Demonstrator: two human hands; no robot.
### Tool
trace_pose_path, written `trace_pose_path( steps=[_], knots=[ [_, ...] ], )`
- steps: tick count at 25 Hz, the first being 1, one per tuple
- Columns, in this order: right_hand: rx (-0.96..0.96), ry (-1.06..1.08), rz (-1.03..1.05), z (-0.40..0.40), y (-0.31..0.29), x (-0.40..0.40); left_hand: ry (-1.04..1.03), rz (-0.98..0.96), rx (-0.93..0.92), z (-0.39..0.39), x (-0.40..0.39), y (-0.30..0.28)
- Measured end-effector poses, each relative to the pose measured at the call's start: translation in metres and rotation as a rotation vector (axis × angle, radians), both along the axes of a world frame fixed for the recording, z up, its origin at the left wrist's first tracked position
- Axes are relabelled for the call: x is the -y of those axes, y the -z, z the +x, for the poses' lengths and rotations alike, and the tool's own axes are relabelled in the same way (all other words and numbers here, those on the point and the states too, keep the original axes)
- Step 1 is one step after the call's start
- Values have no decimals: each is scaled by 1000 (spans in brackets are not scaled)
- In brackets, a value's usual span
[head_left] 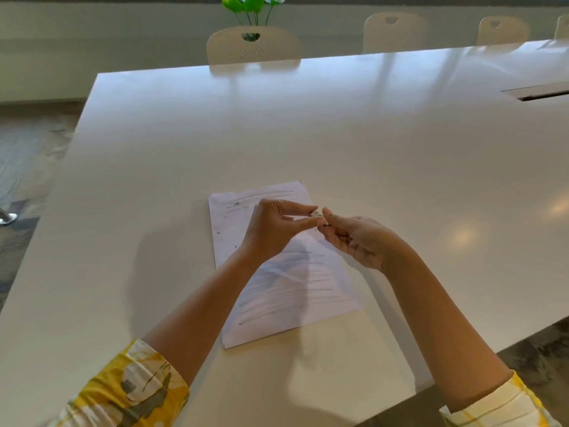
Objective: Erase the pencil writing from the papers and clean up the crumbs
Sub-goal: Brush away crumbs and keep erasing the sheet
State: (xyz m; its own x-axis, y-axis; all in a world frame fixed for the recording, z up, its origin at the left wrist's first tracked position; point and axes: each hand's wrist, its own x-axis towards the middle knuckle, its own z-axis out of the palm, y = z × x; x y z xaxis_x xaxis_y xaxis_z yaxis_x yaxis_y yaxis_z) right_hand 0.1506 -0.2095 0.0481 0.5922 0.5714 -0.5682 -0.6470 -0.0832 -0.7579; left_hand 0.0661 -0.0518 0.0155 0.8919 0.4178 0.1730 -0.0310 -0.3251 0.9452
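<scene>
A white sheet of paper with grey pencil lines lies on the white table in front of me. A few dark crumbs are scattered on its upper left part. Both hands hover above the upper half of the sheet and meet at the fingertips. My left hand pinches a small whitish eraser between thumb and forefinger. My right hand touches the same eraser with its fingertips, palm turned up. Most of the eraser is hidden by the fingers.
Several beige chairs stand along the table's far edge, with a green plant behind the nearest one. A cable slot is set into the table at the far right. The table's edges run close on the left and at the lower right.
</scene>
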Motion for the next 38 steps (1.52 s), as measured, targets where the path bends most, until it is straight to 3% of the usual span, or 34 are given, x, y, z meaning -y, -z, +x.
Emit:
trace_pose_path(
  steps=[7, 19, 21, 25, 28, 35, 38],
  knots=[
    [-38, -20, 107, -5, 7, -1, 47, -152, -30, -5, -4, -4],
    [-95, 5, 214, -11, 18, -1, -88, -160, -62, 3, -5, -6],
    [115, -3, 117, -18, 24, 0, -166, -161, -32, 5, -7, -4],
    [1102, -126, -372, -53, 42, 14, -214, -132, 31, 8, -15, 7],
    [1453, -263, -427, -67, 58, 24, -100, 15, -26, 11, -17, 17],
    [1563, -277, -379, -65, 71, 28, 509, 402, -291, 7, 10, 29],
    [1538, -254, -361, -64, 73, 30, 601, 637, -381, 8, 11, 33]
  ],
)
